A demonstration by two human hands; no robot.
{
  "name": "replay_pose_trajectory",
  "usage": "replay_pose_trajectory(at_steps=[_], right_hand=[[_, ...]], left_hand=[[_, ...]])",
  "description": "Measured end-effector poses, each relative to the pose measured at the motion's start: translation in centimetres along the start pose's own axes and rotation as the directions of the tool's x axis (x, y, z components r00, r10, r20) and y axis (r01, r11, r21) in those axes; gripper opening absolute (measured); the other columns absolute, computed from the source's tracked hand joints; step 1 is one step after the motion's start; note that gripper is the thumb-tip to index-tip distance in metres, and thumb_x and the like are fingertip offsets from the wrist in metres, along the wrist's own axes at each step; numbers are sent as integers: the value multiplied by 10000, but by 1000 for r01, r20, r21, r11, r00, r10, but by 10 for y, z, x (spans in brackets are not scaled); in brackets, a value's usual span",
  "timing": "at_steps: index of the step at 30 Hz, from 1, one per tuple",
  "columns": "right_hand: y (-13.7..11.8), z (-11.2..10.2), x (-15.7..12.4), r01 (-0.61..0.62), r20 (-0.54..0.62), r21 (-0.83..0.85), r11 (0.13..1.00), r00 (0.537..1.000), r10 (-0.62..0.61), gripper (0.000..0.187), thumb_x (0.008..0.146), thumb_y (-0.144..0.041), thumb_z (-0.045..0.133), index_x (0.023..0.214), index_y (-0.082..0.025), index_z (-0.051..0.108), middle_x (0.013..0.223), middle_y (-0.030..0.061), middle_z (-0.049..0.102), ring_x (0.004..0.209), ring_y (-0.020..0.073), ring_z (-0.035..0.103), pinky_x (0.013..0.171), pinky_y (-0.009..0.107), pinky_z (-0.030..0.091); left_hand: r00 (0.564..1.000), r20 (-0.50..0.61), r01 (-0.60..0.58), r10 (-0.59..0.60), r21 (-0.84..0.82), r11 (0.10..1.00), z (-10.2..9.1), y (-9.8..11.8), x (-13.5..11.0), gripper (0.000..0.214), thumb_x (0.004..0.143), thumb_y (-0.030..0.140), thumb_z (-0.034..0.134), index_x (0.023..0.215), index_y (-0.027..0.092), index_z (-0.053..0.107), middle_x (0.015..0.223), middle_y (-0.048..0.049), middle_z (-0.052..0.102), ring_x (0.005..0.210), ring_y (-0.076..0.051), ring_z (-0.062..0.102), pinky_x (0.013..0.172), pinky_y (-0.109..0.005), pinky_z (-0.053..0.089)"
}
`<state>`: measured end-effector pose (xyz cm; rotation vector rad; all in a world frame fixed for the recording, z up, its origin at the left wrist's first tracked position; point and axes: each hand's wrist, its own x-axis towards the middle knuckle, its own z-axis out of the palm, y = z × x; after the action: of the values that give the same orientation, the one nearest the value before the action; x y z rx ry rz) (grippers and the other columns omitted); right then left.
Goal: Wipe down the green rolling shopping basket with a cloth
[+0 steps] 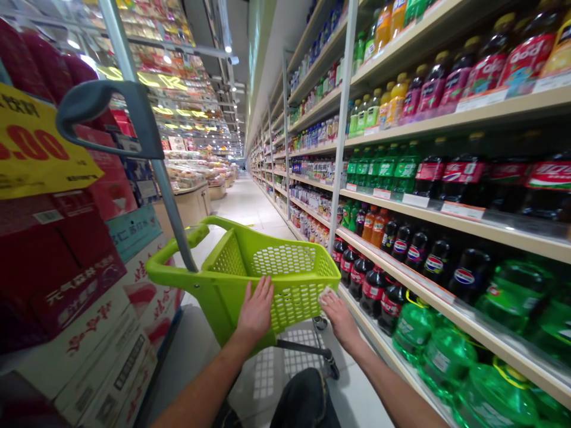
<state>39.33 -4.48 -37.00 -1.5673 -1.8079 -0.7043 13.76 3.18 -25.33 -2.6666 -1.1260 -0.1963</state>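
A green plastic shopping cart (223,285) stands sideways in front of me, its perforated basket open at the top. My left hand (257,306) lies flat against the basket's near side, fingers stretched up to the rim. At the basket's right end, my right hand (336,314) presses a crumpled white cloth or tissue (328,293) against the perforated wall. The fingers are bent over this white piece, which they partly hide. A grey pole (172,208) with a dark grey looped handle (147,128) rises at the cart's left end.
Shelves (401,205) of soda bottles line the right side, close to the cart. Stacked drink cartons (107,339) with a yellow price sign (40,142) crowd the left. A white tiled aisle (243,199) runs ahead past display counters (187,199). Caster wheels (331,364) show below the basket.
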Motion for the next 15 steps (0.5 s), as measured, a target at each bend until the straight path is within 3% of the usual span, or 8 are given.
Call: replay_pose_trajectory(at_steps=[4, 9, 11, 15], right_hand=[[12, -3, 5, -96, -79, -41, 995, 993, 93, 367, 842, -67, 359, 1070, -196, 616, 1229, 85, 554, 1240, 243, 394, 964, 475, 370], [11, 0, -1, -170, 119, -6, 985, 978, 170, 385, 820, -48, 366, 1046, -207, 634, 1128, 82, 621, 1153, 230, 491, 912, 446, 420], [5, 0, 0, -180, 144, 34, 983, 974, 173, 414, 805, -35, 368, 1077, -218, 621, 1159, 75, 605, 1175, 222, 473, 938, 452, 399], [-9, -4, 15, -256, -12, 101, 961, 966, 259, 466, 772, -21, 374, 1135, -216, 590, 1251, 82, 537, 1238, 227, 403, 999, 494, 331]], left_hand=[[1000, 6, 11, -11, -3, 1000, -2, 1, 0, 617, 706, 118, 400, 1322, 91, 360, 1462, -104, 185, 1362, -232, 141, 1098, -506, 121], [999, 44, -12, 14, -31, 999, -12, -4, -2, 629, 695, 126, 414, 1322, 116, 364, 1456, -83, 226, 1357, -224, 169, 1101, -512, 110], [1000, 24, -2, 3, -31, 1000, -17, -13, -5, 617, 706, 138, 411, 1321, 137, 368, 1448, -70, 258, 1352, -223, 187, 1102, -515, 107], [984, -71, 161, -162, -13, 987, -24, -38, -15, 614, 717, 163, 419, 1326, 111, 355, 1451, -96, 245, 1353, -245, 182, 1091, -543, 101]])
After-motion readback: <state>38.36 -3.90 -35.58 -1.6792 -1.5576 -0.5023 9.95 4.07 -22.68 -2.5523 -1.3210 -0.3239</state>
